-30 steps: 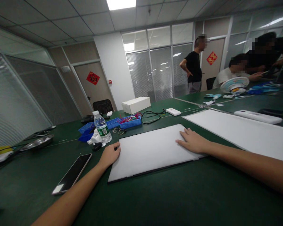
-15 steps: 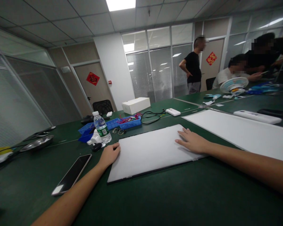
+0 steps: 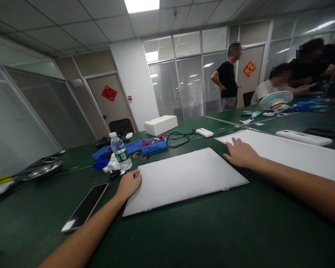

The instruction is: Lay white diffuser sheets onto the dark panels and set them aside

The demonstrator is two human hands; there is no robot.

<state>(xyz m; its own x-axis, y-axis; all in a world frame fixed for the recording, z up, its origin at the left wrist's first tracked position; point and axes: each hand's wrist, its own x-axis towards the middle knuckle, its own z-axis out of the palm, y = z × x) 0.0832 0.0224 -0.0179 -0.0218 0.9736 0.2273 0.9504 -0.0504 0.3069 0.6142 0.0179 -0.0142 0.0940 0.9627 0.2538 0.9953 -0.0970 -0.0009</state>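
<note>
A flat white panel (image 3: 181, 182) with thin black edges lies on the green table in front of me. Its left edge is in the grip of my left hand (image 3: 130, 183), whose fingers are curled in at the border. My right hand (image 3: 242, 153) is off this panel, past its right edge. With fingers stretched out and apart, it is at the left end of a larger white sheet (image 3: 293, 156); whether it touches the sheet I cannot tell. Left of my left hand are a smartphone (image 3: 85, 206), a black computer mouse (image 3: 114, 174) and a water bottle (image 3: 120, 152).
Blue bins (image 3: 154, 146) with red wires, a pair of glasses (image 3: 141, 155) and a white box (image 3: 160, 125) stand behind the panel. Farther right are a white power bank (image 3: 204, 133) and a small fan (image 3: 277, 99). One person (image 3: 228, 78) stands; others are at the right.
My right hand has come off the panel and moved right to the larger white sheet. The panel has shifted slightly left, with my left hand still at its edge.
</note>
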